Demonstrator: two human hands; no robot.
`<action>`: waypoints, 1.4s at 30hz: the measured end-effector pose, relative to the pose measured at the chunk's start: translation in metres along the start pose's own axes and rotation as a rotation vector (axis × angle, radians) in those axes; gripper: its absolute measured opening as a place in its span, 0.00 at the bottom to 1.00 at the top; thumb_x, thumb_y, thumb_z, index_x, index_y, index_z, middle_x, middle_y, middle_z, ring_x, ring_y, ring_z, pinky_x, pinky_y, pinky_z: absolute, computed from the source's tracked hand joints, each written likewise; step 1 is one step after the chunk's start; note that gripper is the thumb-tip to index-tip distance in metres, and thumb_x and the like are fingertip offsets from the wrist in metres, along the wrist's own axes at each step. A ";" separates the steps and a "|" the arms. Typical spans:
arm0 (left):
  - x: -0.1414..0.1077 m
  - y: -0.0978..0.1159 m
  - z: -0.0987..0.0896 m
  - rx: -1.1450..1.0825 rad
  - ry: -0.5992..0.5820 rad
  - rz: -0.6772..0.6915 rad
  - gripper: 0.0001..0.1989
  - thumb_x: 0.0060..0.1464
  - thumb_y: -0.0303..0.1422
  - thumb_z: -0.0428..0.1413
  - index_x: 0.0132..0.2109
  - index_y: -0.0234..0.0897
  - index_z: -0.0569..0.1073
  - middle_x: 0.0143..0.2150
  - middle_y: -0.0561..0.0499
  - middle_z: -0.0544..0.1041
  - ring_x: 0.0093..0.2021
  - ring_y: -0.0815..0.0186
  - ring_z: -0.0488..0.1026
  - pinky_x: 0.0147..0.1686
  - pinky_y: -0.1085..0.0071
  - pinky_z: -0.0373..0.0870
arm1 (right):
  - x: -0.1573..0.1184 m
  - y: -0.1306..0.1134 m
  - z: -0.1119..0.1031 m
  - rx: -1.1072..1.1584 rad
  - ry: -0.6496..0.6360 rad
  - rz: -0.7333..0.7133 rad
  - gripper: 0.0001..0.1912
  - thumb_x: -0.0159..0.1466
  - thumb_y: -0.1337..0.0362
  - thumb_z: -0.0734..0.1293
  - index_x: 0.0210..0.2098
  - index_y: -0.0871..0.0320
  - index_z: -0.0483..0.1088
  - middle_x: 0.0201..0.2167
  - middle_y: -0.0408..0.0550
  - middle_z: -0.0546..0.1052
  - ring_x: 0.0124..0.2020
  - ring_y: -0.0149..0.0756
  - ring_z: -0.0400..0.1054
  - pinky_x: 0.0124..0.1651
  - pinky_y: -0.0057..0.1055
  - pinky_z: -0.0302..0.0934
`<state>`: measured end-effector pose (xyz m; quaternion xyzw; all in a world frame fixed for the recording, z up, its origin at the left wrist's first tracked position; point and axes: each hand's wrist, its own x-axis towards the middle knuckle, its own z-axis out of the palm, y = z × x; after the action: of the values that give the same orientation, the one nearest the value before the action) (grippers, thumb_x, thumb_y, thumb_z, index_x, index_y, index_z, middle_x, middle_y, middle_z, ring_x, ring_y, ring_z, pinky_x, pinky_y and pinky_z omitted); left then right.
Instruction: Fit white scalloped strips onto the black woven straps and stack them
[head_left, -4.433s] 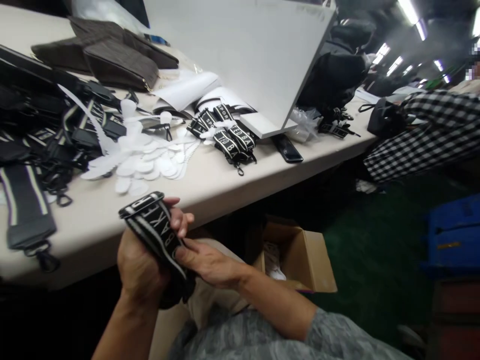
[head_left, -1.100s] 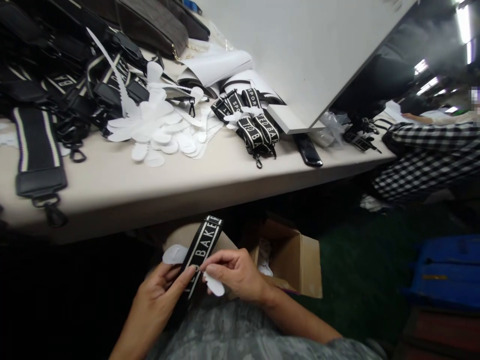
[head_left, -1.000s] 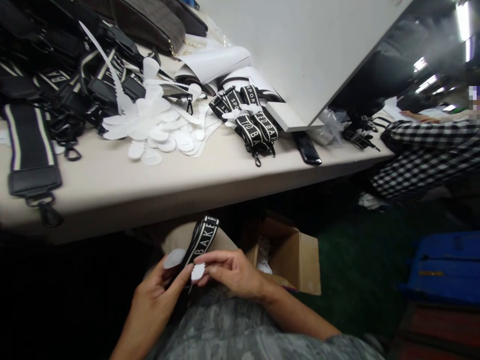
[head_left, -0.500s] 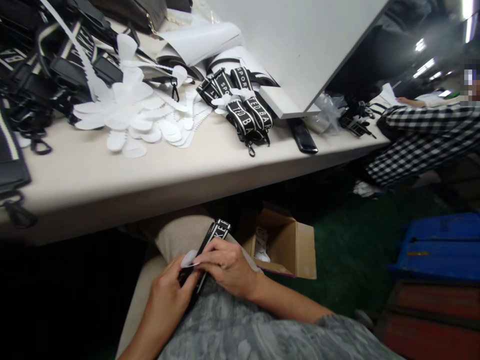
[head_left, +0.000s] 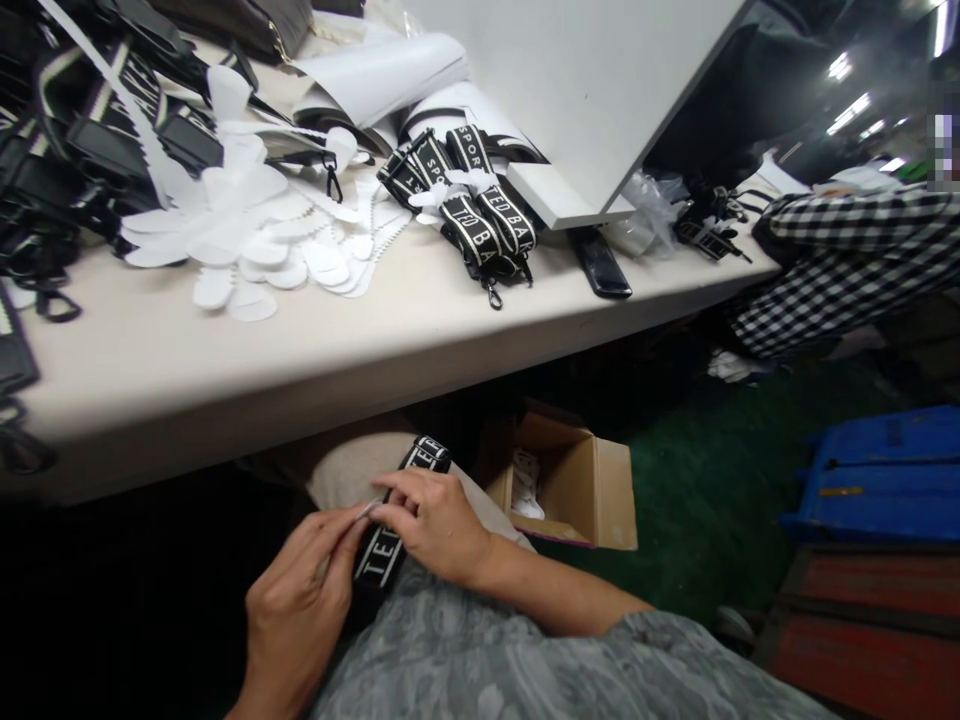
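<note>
A folded black webbing strap [head_left: 381,556] with white lettering lies across my lap. Just above it, my left hand [head_left: 304,585] pinches a thin white strip [head_left: 367,509] between thumb and fingers. My right hand [head_left: 435,522] reaches in from the other side, thumb and fingertips closed at the same strip, with the strap passing beneath. Both hands cover most of the strip, so whether it circles the strap cannot be seen. On the table, similar straps [head_left: 491,225] lie bundled with white strips around them, beside a heap of white toothed strips [head_left: 255,235].
A cream table [head_left: 315,365] runs in front of me. Black straps with clips [head_left: 112,140] pile up at left. A phone [head_left: 602,266] lies near the edge under a white panel [head_left: 577,90]. An open carton [head_left: 570,490] stands on the floor. A co-worker's checked sleeve [head_left: 862,240] shows at right.
My left hand has shifted left and slightly down, with the white strip drawn narrow between both hands. The strap has turned, so its lettering shows more. The view has shifted slightly.
</note>
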<state>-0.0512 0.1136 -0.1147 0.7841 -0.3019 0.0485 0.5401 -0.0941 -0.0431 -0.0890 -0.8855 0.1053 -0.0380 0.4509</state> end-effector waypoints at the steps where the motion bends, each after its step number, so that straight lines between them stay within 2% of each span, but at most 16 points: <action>1: 0.001 0.001 0.000 -0.049 0.000 -0.062 0.07 0.64 0.36 0.58 0.42 0.40 0.80 0.38 0.53 0.80 0.37 0.70 0.78 0.45 0.80 0.72 | 0.002 -0.001 -0.001 -0.015 -0.020 -0.003 0.10 0.65 0.66 0.72 0.45 0.62 0.80 0.33 0.47 0.79 0.34 0.30 0.71 0.41 0.25 0.63; 5: 0.005 0.003 0.000 -0.222 0.012 -0.411 0.11 0.57 0.43 0.62 0.37 0.41 0.82 0.33 0.53 0.78 0.29 0.70 0.75 0.31 0.79 0.72 | 0.009 -0.006 -0.005 -0.019 -0.069 0.061 0.04 0.63 0.66 0.73 0.36 0.59 0.82 0.32 0.45 0.80 0.34 0.29 0.71 0.38 0.24 0.60; 8: 0.004 0.003 0.002 -0.248 0.038 -0.484 0.11 0.55 0.43 0.63 0.37 0.41 0.82 0.34 0.53 0.78 0.28 0.71 0.72 0.28 0.78 0.71 | 0.013 -0.004 -0.007 0.016 -0.066 0.122 0.03 0.61 0.67 0.74 0.34 0.58 0.82 0.28 0.42 0.79 0.30 0.28 0.68 0.34 0.24 0.58; 13: 0.000 0.005 0.005 -0.135 0.084 -0.346 0.08 0.61 0.39 0.60 0.40 0.41 0.81 0.35 0.55 0.77 0.30 0.72 0.73 0.33 0.77 0.69 | 0.016 0.003 -0.007 0.178 -0.119 0.155 0.06 0.61 0.65 0.74 0.34 0.61 0.82 0.26 0.44 0.79 0.28 0.27 0.70 0.32 0.23 0.57; 16: -0.001 0.005 0.007 -0.034 0.094 -0.217 0.06 0.64 0.34 0.58 0.40 0.39 0.80 0.36 0.54 0.77 0.33 0.72 0.73 0.36 0.75 0.69 | 0.015 -0.002 -0.006 0.084 -0.091 0.187 0.06 0.60 0.64 0.73 0.34 0.60 0.82 0.26 0.44 0.80 0.28 0.28 0.69 0.31 0.23 0.57; 19: 0.000 0.003 0.008 0.108 0.105 -0.022 0.04 0.63 0.27 0.58 0.42 0.36 0.79 0.36 0.53 0.77 0.36 0.71 0.74 0.40 0.74 0.69 | 0.013 -0.009 -0.003 0.001 -0.057 0.268 0.07 0.58 0.67 0.72 0.36 0.58 0.83 0.24 0.42 0.79 0.26 0.28 0.68 0.30 0.24 0.56; 21: 0.000 0.003 0.009 0.177 0.123 0.090 0.06 0.62 0.22 0.58 0.43 0.34 0.78 0.36 0.52 0.77 0.36 0.71 0.74 0.41 0.74 0.69 | 0.011 -0.009 0.000 0.027 -0.041 0.275 0.08 0.58 0.68 0.71 0.36 0.59 0.83 0.24 0.42 0.79 0.25 0.27 0.67 0.29 0.23 0.57; 23: -0.001 0.004 0.010 0.208 0.131 0.146 0.09 0.61 0.19 0.58 0.45 0.34 0.78 0.36 0.52 0.77 0.36 0.70 0.75 0.41 0.73 0.69 | 0.009 -0.006 0.003 0.098 -0.022 0.258 0.07 0.59 0.68 0.71 0.36 0.60 0.82 0.24 0.43 0.79 0.24 0.27 0.68 0.29 0.22 0.57; 25: -0.002 0.005 0.011 0.204 0.144 0.126 0.09 0.61 0.19 0.58 0.45 0.35 0.78 0.37 0.52 0.78 0.36 0.69 0.75 0.40 0.73 0.70 | 0.007 -0.002 0.006 0.132 0.000 0.232 0.06 0.60 0.68 0.71 0.35 0.61 0.82 0.25 0.44 0.80 0.25 0.27 0.69 0.30 0.22 0.58; 28: -0.004 0.005 0.013 0.208 0.170 0.060 0.07 0.61 0.21 0.59 0.44 0.36 0.78 0.37 0.51 0.78 0.36 0.67 0.75 0.38 0.71 0.70 | 0.005 -0.002 0.009 0.008 0.034 0.156 0.06 0.62 0.67 0.70 0.35 0.61 0.81 0.30 0.48 0.82 0.30 0.30 0.73 0.36 0.24 0.62; 30: -0.006 0.002 0.015 0.252 0.189 0.098 0.08 0.61 0.21 0.59 0.43 0.36 0.78 0.36 0.50 0.78 0.36 0.67 0.76 0.38 0.71 0.70 | 0.004 -0.006 0.011 -0.112 0.031 0.123 0.07 0.62 0.67 0.69 0.36 0.60 0.80 0.31 0.49 0.82 0.33 0.34 0.75 0.39 0.27 0.64; 33: -0.008 -0.003 0.016 0.299 0.200 0.202 0.10 0.59 0.18 0.59 0.44 0.35 0.79 0.36 0.50 0.79 0.36 0.67 0.76 0.39 0.71 0.70 | 0.004 -0.009 0.013 -0.221 -0.005 0.125 0.08 0.61 0.65 0.69 0.38 0.59 0.79 0.30 0.48 0.82 0.33 0.37 0.76 0.39 0.29 0.64; 38: -0.008 -0.006 0.010 0.251 0.080 0.248 0.11 0.60 0.18 0.58 0.48 0.32 0.78 0.40 0.47 0.79 0.39 0.66 0.77 0.45 0.71 0.71 | 0.005 -0.003 0.013 -0.270 0.009 0.113 0.08 0.63 0.64 0.67 0.38 0.59 0.79 0.33 0.49 0.82 0.37 0.37 0.77 0.40 0.29 0.63; 40: -0.006 -0.006 0.007 0.166 0.021 0.178 0.09 0.63 0.21 0.56 0.48 0.33 0.78 0.41 0.48 0.79 0.40 0.67 0.77 0.47 0.72 0.71 | 0.004 0.000 0.013 -0.296 0.028 0.099 0.08 0.65 0.64 0.66 0.37 0.58 0.78 0.35 0.49 0.82 0.38 0.37 0.77 0.39 0.30 0.63; 42: -0.004 -0.009 0.004 0.068 -0.009 0.015 0.08 0.65 0.27 0.56 0.49 0.35 0.77 0.40 0.50 0.79 0.37 0.69 0.77 0.43 0.74 0.72 | 0.002 0.000 0.013 -0.323 0.034 0.078 0.08 0.65 0.64 0.66 0.36 0.58 0.78 0.36 0.48 0.82 0.39 0.38 0.77 0.38 0.30 0.62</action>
<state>-0.0512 0.1139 -0.1251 0.7999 -0.3084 0.0589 0.5114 -0.0896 -0.0334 -0.0971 -0.9410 0.1519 -0.0179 0.3019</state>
